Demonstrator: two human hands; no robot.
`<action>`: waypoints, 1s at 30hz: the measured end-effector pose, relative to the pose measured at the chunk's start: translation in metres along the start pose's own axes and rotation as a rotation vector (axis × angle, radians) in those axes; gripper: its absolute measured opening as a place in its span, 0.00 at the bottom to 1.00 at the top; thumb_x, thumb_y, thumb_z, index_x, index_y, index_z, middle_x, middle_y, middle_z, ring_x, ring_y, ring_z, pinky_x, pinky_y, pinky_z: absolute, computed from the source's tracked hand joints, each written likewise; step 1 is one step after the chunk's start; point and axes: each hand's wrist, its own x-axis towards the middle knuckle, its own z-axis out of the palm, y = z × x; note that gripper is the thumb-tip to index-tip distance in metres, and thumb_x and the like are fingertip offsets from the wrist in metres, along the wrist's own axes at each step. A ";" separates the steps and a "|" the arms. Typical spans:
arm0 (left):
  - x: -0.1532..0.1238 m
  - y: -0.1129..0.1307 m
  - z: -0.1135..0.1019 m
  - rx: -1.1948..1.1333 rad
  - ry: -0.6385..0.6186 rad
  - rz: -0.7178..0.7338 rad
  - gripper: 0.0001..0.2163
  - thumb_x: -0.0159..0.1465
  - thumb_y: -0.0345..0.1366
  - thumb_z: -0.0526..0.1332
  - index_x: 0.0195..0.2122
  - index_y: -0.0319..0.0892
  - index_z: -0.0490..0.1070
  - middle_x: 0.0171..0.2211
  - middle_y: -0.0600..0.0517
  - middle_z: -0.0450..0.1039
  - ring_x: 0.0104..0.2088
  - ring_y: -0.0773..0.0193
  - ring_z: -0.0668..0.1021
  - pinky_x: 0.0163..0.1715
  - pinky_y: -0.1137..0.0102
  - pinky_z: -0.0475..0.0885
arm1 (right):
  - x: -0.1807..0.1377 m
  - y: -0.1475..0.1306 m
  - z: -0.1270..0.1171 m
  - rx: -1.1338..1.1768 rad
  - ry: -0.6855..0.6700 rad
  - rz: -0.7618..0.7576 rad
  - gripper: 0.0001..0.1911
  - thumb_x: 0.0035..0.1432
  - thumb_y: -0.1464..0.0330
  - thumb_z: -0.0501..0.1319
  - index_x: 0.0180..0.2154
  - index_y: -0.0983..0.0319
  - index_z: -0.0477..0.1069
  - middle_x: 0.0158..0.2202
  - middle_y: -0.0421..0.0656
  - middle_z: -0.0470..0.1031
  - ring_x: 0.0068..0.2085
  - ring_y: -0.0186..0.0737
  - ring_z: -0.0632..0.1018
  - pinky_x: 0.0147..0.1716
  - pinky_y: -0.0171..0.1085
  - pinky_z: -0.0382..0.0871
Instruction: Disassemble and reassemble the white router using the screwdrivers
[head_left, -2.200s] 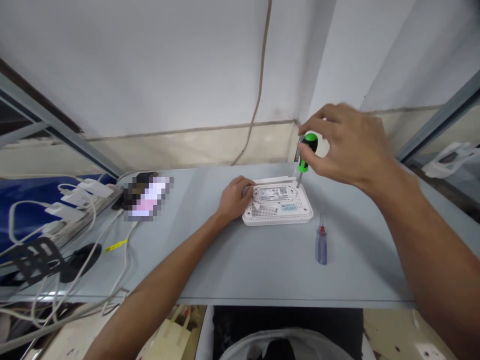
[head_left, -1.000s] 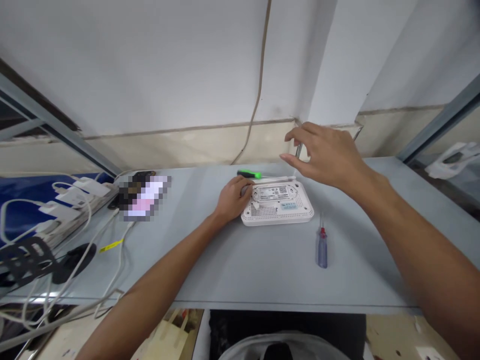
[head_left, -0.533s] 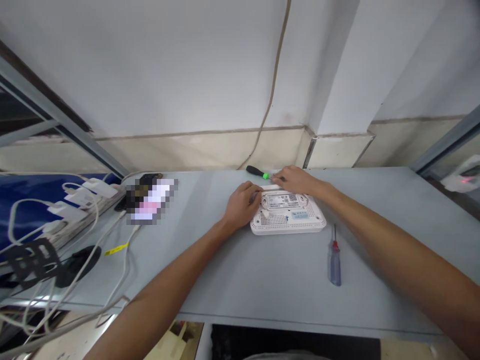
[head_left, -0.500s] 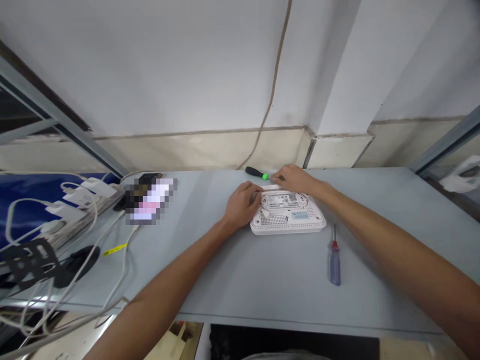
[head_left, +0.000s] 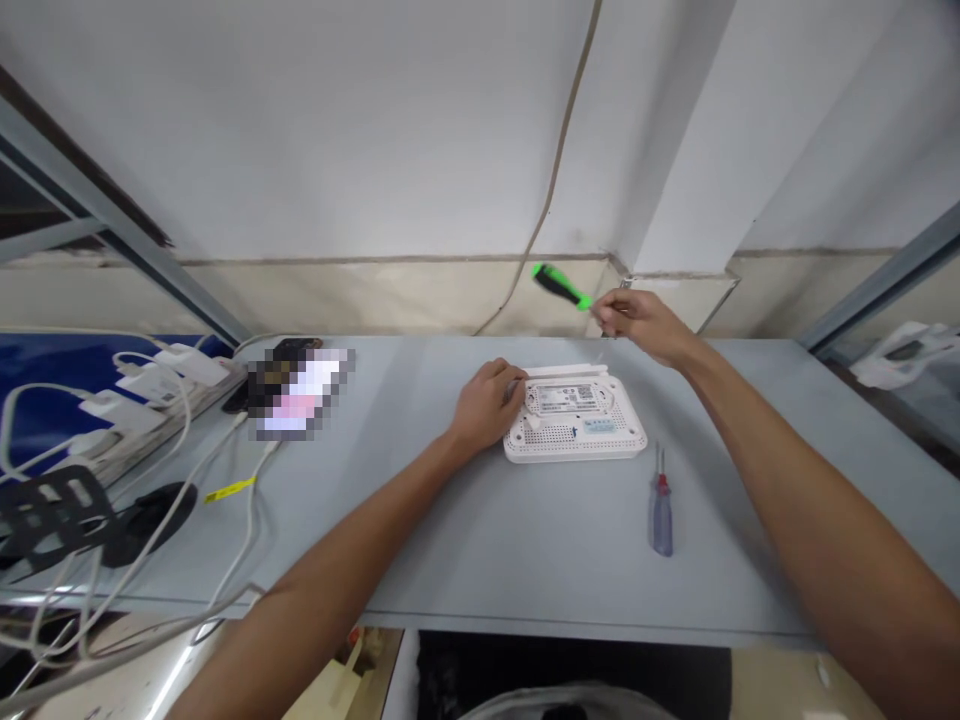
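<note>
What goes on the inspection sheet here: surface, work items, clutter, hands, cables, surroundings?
Surface: grey-blue tabletop.
Work items: white vented device, label up; green-and-black screwdriver, raised above tabletop; purple-handled screwdriver, lying right of device.
Clutter: black stand and pixelated item, left side.
Left hand: at device's left edge.
Right hand: gripping green-and-black screwdriver by its shaft.
Cables: white cables, left; beige cable, along wall.
Surroundings: pale wall behind; metal frame both sides.

My right hand (head_left: 645, 324) is partly hiding the green-and-black screwdriver (head_left: 559, 286); my left hand (head_left: 488, 403) is covering part of the white router (head_left: 581, 414). The phone (head_left: 304, 394) is appearing pixelated.
</note>
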 end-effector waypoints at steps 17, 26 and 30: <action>0.001 -0.001 -0.001 0.007 -0.007 -0.001 0.11 0.73 0.32 0.55 0.46 0.43 0.78 0.43 0.48 0.76 0.44 0.57 0.78 0.46 0.61 0.74 | -0.030 -0.026 0.051 0.725 0.038 0.201 0.42 0.51 0.29 0.60 0.19 0.57 0.49 0.19 0.31 0.41 0.21 0.29 0.43 0.20 0.39 0.35; -0.001 0.002 -0.001 0.027 -0.024 -0.011 0.10 0.73 0.32 0.55 0.46 0.44 0.78 0.43 0.48 0.76 0.45 0.57 0.78 0.47 0.62 0.74 | -0.028 -0.016 0.046 0.761 0.083 0.199 0.42 0.52 0.29 0.59 0.19 0.56 0.47 0.18 0.31 0.39 0.20 0.29 0.42 0.19 0.39 0.34; 0.002 0.001 -0.001 0.014 -0.028 -0.002 0.11 0.73 0.32 0.55 0.46 0.43 0.78 0.44 0.47 0.76 0.45 0.57 0.78 0.47 0.61 0.74 | -0.027 -0.011 0.047 0.763 0.055 0.245 0.42 0.51 0.29 0.60 0.19 0.56 0.46 0.18 0.31 0.37 0.19 0.29 0.42 0.19 0.39 0.34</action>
